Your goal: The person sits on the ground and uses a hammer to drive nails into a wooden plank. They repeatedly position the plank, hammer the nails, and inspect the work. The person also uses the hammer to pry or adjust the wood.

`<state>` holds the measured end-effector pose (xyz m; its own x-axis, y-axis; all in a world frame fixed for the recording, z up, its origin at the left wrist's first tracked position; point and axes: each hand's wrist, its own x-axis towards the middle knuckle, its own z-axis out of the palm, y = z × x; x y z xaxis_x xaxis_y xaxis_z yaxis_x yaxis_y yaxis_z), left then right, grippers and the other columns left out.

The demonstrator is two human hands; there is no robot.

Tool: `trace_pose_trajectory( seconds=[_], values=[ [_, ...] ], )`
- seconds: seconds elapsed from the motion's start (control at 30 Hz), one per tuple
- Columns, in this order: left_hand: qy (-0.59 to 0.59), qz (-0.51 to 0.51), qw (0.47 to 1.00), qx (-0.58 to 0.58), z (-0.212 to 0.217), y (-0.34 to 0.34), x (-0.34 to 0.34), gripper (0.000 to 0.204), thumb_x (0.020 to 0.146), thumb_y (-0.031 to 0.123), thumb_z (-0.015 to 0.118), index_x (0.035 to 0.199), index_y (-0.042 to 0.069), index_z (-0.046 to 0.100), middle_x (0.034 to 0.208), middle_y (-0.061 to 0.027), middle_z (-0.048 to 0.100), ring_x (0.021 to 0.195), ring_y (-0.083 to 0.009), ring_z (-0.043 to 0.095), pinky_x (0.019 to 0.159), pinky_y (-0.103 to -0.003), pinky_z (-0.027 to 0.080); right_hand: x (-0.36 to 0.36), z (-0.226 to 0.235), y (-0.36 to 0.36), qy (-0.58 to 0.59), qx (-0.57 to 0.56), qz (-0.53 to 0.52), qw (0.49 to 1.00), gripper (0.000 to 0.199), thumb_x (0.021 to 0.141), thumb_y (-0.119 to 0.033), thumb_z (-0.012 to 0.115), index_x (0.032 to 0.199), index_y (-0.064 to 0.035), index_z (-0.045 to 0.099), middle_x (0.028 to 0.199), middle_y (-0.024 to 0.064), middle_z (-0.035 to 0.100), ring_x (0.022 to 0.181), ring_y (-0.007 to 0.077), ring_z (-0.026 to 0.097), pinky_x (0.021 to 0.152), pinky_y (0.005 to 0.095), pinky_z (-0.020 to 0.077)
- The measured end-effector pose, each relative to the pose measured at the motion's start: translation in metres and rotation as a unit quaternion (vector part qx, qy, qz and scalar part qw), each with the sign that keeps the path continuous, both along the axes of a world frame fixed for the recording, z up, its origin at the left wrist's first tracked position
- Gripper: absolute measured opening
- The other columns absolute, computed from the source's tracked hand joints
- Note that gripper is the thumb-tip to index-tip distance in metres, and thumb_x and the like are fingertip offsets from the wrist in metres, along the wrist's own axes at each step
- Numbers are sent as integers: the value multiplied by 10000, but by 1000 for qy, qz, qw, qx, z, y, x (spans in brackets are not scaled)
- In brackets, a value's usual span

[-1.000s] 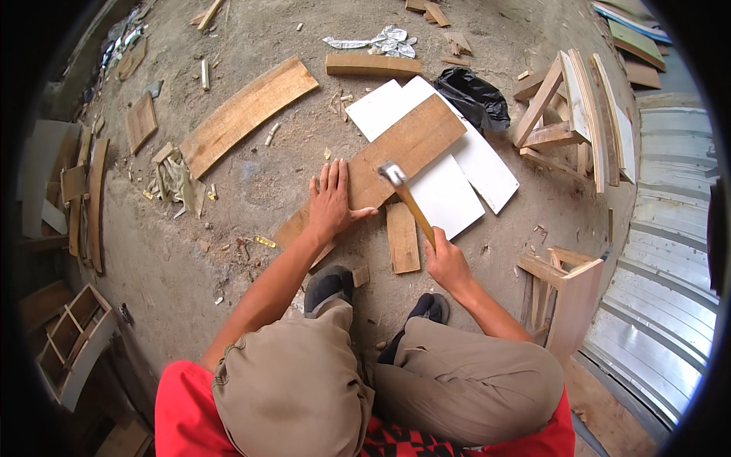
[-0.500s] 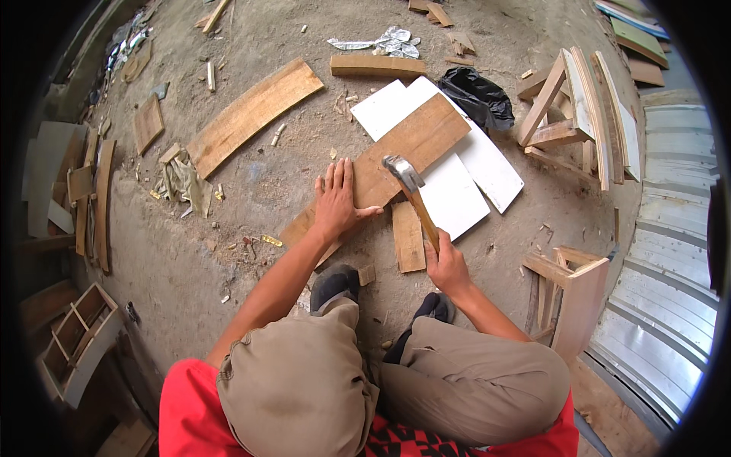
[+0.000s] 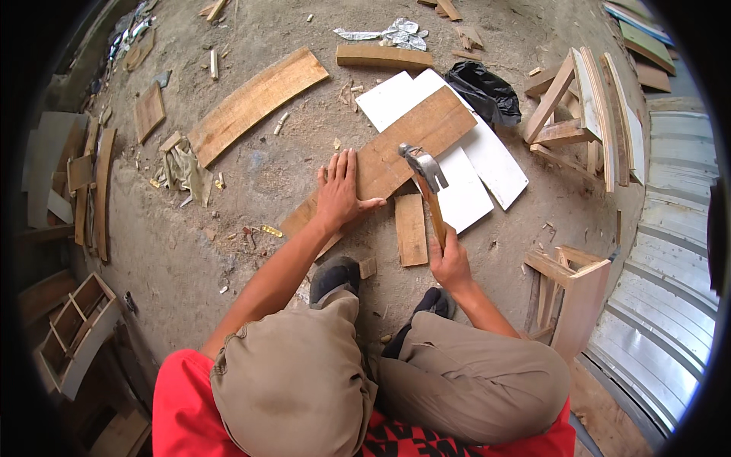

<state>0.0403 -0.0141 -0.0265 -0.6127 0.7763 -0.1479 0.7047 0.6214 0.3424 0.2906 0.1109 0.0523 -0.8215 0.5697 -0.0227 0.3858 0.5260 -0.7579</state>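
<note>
A long brown wooden board lies slantwise in front of me, its far end over white panels. Spread flat across the nearer part of the board is my left hand, fingers pointing away and thumb out to the right. My right hand is wrapped round the wooden handle of a claw hammer. The metal head is above the board's right edge; whether it touches the wood I cannot tell. Below the hammer, a short wood piece lies beside the board. A small wood block rests by my left shoe.
Another long plank lies at the far left, and a thick wood beam lies beyond the panels. A black plastic bag sits beside them. Wooden frames stand at the right, near corrugated metal sheet. Scraps litter the ground.
The hammer head has shifted slightly right and turned, its claw now toward the right. My left hand stays flat on the board. The whole view has tilted a little.
</note>
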Motion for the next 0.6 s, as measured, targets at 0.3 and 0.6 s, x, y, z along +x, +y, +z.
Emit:
trace_pose_trajectory(
  seconds=[0.3,0.6],
  values=[
    [-6,8,1000,0,-2,-5,1,1382,617,902,624,1590,41,153,1616,-165,249,1513,-338,186,1210,-558,155,-39,36,16,-29,-14,37,999,337,1007,-163,540,1251,57,464,762,286,659,693,456,692,559,466,534],
    [-4,3,1000,10,0,2,-1,1376,622,904,620,1584,31,163,1605,-172,262,1507,-337,197,1212,-548,155,-28,-11,14,-85,-16,25,996,383,1016,-199,516,1288,62,452,853,335,661,823,500,685,652,527,544]
  ],
)
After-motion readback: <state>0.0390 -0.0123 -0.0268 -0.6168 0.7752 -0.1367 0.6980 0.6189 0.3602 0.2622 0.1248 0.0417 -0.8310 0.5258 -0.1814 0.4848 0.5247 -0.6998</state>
